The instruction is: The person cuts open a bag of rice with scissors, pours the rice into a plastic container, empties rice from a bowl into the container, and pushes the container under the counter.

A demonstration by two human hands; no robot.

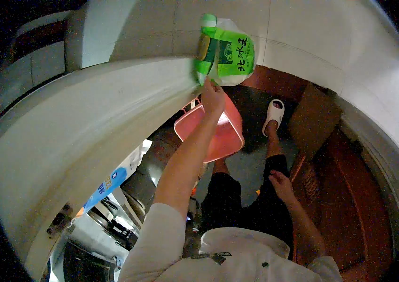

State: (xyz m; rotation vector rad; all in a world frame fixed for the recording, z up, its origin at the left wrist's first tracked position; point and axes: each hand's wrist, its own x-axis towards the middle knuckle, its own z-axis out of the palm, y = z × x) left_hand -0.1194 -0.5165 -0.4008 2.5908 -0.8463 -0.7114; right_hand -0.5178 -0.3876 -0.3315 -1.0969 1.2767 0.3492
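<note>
My left hand reaches forward and pinches the near edge of a green and white plastic bag printed with dark Chinese characters. The bag is up against the tiled wall, at the end of a pale ledge; what is inside it is hidden. Below my left forearm stands a pink plastic bin, partly covered by that arm. Beside my right thigh, my right hand hangs loosely with its fingers a little bent and nothing visible in it.
A long pale ledge curves along the left. Under it are a blue and white package and assorted items in shadow. My foot in a white clog is on the dark floor. A brown cardboard piece leans at right, near reddish wooden boards.
</note>
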